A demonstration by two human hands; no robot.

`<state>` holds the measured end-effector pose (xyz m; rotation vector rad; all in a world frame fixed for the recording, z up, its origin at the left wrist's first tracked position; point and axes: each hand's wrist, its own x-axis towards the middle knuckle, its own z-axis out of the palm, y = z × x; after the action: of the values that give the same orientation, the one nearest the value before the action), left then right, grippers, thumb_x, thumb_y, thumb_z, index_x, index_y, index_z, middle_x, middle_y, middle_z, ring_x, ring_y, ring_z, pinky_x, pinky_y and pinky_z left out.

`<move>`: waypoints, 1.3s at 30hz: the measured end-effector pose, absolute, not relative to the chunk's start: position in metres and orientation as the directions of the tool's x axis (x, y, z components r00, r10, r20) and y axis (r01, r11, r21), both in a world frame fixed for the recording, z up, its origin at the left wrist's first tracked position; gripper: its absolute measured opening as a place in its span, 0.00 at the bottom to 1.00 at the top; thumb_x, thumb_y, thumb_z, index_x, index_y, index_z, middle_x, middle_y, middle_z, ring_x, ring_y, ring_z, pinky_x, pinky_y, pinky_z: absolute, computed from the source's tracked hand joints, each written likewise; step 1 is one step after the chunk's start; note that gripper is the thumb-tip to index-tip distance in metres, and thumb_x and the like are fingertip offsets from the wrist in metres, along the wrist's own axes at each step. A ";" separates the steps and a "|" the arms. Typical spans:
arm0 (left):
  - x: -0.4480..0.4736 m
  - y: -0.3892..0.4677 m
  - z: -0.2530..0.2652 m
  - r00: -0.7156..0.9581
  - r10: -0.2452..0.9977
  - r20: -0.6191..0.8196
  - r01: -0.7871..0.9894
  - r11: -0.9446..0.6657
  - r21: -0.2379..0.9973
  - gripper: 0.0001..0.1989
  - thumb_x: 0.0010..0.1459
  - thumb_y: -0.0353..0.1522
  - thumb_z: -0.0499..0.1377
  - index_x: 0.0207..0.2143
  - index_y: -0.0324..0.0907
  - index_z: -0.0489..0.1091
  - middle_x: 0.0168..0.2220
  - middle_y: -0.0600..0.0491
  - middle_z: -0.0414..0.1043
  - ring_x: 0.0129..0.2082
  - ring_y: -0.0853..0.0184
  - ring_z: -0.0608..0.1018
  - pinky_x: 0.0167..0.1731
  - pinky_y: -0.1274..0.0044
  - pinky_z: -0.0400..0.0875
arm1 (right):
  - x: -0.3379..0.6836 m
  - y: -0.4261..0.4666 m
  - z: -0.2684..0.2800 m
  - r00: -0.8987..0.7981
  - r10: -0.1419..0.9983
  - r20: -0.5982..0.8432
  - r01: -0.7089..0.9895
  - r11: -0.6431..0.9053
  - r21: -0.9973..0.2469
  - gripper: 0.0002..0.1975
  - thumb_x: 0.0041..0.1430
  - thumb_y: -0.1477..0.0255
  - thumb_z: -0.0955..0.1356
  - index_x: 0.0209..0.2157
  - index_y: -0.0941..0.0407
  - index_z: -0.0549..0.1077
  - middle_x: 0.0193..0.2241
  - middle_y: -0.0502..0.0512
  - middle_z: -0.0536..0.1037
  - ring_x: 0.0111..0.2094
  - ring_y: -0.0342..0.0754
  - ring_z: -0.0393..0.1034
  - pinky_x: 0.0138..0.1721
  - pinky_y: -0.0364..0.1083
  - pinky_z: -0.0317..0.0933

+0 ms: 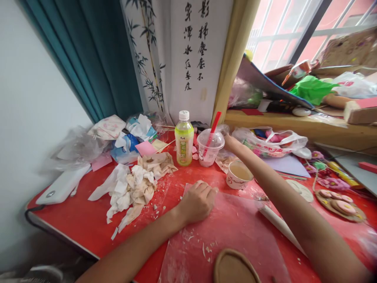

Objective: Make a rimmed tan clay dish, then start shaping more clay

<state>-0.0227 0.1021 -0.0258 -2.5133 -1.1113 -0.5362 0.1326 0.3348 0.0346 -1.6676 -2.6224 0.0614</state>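
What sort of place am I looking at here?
Probably a craft corner, perhaps in a home or small studio: a rimmed, clay-like piece lies on a see-through sheet, and the red table also holds a pink-decorated disc.

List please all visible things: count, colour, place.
Table: 1, red, centre
Plastic sheet: 1, clear, on table
Clay piece: 1, brown, on sheet
Bottle: 1, green, back centre
Lidded cup: 1, clear, beside bottle
Paper cup: 1, white, centre right
Tissues: several, white and tan, left
Boxy object: 1, white, left edge
Rod: 1, white, front right
Plaque: 1, brown and pink, right
Shopping bag: 1, white, back right
Curtain: 1, teal, back left
Scroll: 1, white, back centre
Window: 1, pale, upper right
Clutter: uncountable, mixed colours, both sides
Left hand: 1, bare, on sheet
Right hand: 1, bare, near lidded cup
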 end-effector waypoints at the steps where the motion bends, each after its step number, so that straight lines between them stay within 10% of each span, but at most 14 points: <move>1: -0.023 0.102 -0.026 0.624 0.631 0.461 0.756 -0.638 -0.151 0.12 0.63 0.29 0.46 0.43 0.35 0.65 0.32 0.50 0.69 0.35 0.64 0.71 0.41 0.69 0.66 | 0.132 0.335 0.032 -0.380 0.925 0.010 0.924 0.380 -0.050 0.16 0.62 0.66 0.64 0.49 0.57 0.67 0.49 0.58 0.70 0.45 0.48 0.68 0.45 0.52 0.66; 39: -0.019 0.124 0.017 0.560 0.645 0.520 0.793 -0.600 -0.109 0.15 0.64 0.29 0.44 0.47 0.33 0.64 0.42 0.44 0.69 0.45 0.60 0.69 0.47 0.68 0.63 | 0.178 0.313 0.055 -0.234 0.782 0.577 0.928 0.357 -0.107 0.23 0.61 0.68 0.61 0.55 0.62 0.59 0.49 0.68 0.67 0.46 0.57 0.65 0.45 0.51 0.61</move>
<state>-0.0187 0.1242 0.0175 -2.4661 -1.1795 -0.6246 0.1779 0.3127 0.0552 -1.4796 -2.0776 -0.3484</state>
